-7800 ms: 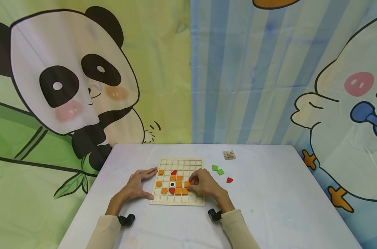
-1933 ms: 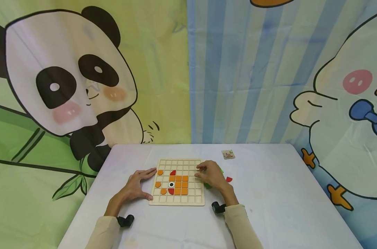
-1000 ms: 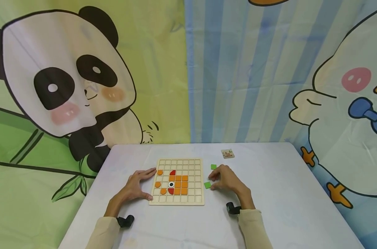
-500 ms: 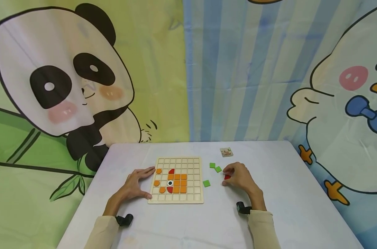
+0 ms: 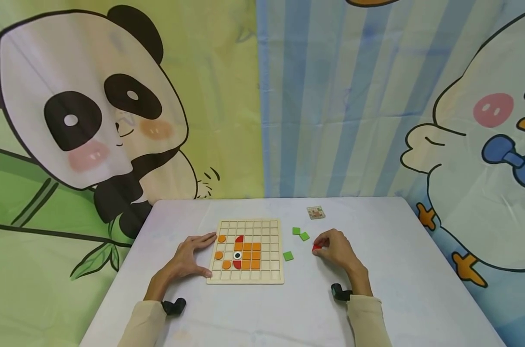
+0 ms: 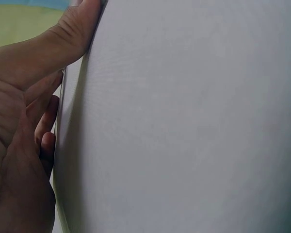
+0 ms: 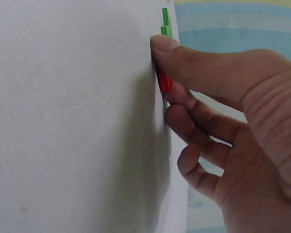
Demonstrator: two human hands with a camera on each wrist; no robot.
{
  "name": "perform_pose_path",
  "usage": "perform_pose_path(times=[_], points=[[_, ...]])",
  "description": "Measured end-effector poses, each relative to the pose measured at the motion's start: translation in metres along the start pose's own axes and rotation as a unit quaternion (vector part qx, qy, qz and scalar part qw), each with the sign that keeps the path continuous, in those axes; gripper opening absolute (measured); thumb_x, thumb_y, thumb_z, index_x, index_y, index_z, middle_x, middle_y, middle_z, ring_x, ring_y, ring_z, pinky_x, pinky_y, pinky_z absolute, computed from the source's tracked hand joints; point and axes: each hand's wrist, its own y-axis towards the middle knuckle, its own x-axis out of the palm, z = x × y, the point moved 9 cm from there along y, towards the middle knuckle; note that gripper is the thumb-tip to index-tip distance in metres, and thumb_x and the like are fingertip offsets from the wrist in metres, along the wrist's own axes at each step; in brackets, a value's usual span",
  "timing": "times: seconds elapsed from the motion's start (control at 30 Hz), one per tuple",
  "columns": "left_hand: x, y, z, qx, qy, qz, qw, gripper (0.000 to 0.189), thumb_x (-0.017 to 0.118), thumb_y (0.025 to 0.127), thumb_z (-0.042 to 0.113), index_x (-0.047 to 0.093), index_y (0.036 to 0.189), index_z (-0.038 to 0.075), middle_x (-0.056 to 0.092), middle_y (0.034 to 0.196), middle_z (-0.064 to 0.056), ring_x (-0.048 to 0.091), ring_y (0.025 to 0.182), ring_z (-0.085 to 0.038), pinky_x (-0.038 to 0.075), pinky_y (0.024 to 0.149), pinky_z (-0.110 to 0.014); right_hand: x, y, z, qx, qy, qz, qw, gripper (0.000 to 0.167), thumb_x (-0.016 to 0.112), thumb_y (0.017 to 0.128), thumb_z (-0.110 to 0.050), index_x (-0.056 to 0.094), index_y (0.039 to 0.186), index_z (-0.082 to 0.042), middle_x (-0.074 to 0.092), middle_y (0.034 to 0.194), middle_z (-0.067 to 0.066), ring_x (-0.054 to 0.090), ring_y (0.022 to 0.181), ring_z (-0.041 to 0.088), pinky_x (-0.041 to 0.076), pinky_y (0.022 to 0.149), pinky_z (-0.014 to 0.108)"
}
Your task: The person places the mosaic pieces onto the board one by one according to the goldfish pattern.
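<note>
My left hand (image 5: pixel 186 259) rests at the left side of a wooden grid board (image 5: pixel 271 277), its fingers and thumb extended against the edge. In the left wrist view the fingers lie along the table. Right of the board, my right hand (image 5: pixel 337 249) pinches a red quarter-round tile (image 7: pixel 164 80) between thumb and fingers, at the table surface. On the board sit a block of orange square tiles (image 5: pixel 249 255), a round eye tile (image 5: pixel 238 256), two red quarter-round tiles (image 5: pixel 239 239) and orange round tiles (image 5: pixel 221 238) along the left.
Between the board and my right hand lies a green square tile (image 5: pixel 288 256). Two more green square tiles (image 5: pixel 304 236) lie further back. A small printed pattern card (image 5: pixel 316 212) is near the table's (image 5: pixel 397 241) far edge. A cartoon curtain (image 5: pixel 323 120) hangs behind.
My right hand placed an orange square on the board, drew a green square closer to the board, then moved right and took hold of the red tile. The left hand stayed put.
</note>
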Motion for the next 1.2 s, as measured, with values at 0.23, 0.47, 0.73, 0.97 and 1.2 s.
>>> perform_pose_path(times=[0.23, 0.47, 0.73, 0.97, 1.2], points=[[-0.002, 0.001, 0.005, 0.003, -0.002, -0.003, 1.0000, 0.124, 0.108, 0.060, 0.043, 0.049, 0.166, 0.019, 0.044, 0.175, -0.007, 0.043, 0.149, -0.042, 0.027, 0.119, -0.068, 0.006, 0.003, -0.022, -0.057, 0.021, 0.006, 0.9982, 0.018, 0.094, 0.080, -0.007, 0.084, 0.094, -0.012, 0.079, 0.091, -0.003, 0.066, 0.089, 0.016, 0.055, 0.087, 0.038], [-0.005, 0.003, 0.004, 0.004, -0.002, -0.002, 1.0000, 0.123, 0.108, 0.060, 0.043, 0.049, 0.165, 0.019, 0.045, 0.175, -0.005, 0.043, 0.149, -0.042, 0.028, 0.119, -0.067, 0.036, 0.010, -0.064, -0.128, 0.053, -0.052, 0.9890, 0.021, 0.093, 0.081, -0.008, 0.085, 0.100, -0.013, 0.079, 0.094, -0.004, 0.069, 0.092, 0.026, 0.057, 0.089, 0.044], [-0.002, 0.003, 0.001, 0.001, 0.001, -0.005, 1.0000, 0.123, 0.107, 0.060, 0.045, 0.049, 0.166, 0.021, 0.044, 0.176, -0.004, 0.043, 0.149, -0.041, 0.029, 0.118, -0.067, 0.067, 0.011, -0.097, -0.178, 0.089, -0.104, 0.9746, 0.021, 0.094, 0.081, -0.007, 0.086, 0.100, -0.010, 0.082, 0.097, 0.001, 0.073, 0.091, 0.023, 0.059, 0.091, 0.042], [-0.001, 0.002, 0.001, 0.008, 0.002, -0.004, 1.0000, 0.124, 0.107, 0.059, 0.047, 0.049, 0.165, 0.021, 0.045, 0.175, -0.004, 0.043, 0.149, -0.041, 0.029, 0.118, -0.066, 0.092, 0.010, -0.111, -0.184, 0.061, -0.129, 0.9726, 0.017, 0.093, 0.083, -0.013, 0.088, 0.100, -0.017, 0.081, 0.097, -0.004, 0.069, 0.092, 0.017, 0.055, 0.090, 0.035], [0.001, 0.000, -0.001, 0.000, 0.005, -0.006, 1.0000, 0.124, 0.107, 0.059, 0.048, 0.049, 0.166, 0.023, 0.044, 0.175, -0.003, 0.044, 0.148, -0.040, 0.029, 0.118, -0.065, 0.102, 0.008, -0.119, -0.174, 0.059, -0.131, 0.9742, 0.016, 0.093, 0.086, -0.013, 0.086, 0.100, -0.014, 0.081, 0.099, -0.002, 0.072, 0.095, 0.017, 0.058, 0.091, 0.035]])
